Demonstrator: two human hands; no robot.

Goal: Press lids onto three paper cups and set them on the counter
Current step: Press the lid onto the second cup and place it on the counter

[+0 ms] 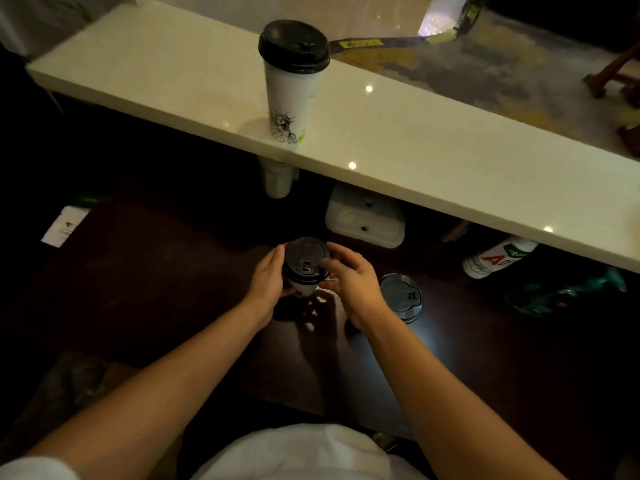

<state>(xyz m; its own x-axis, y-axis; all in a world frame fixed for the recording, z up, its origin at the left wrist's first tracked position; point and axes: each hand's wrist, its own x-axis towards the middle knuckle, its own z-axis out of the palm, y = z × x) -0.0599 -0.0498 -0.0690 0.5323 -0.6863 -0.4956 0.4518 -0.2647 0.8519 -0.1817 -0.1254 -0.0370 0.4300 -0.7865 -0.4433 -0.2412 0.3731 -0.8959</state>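
The white counter (450, 150) overhangs the far side of the dark counter (156, 289); its front edge lies beyond and above the held cup (304, 268). On top stands 1 tall cup (294, 98), with bare slab to its left and right. Under the overhang a cup stack (278, 183), a white box (365, 216) and a bottle (498, 259) block the far side. A loose lid (400, 297) lies just beside the right grip (349, 282). Left of the left grip (268, 277) the dark counter is open up to a card (64, 225).

White cup (290, 102) with black line drawing, black lid (293, 46), on cream counter (433, 143).
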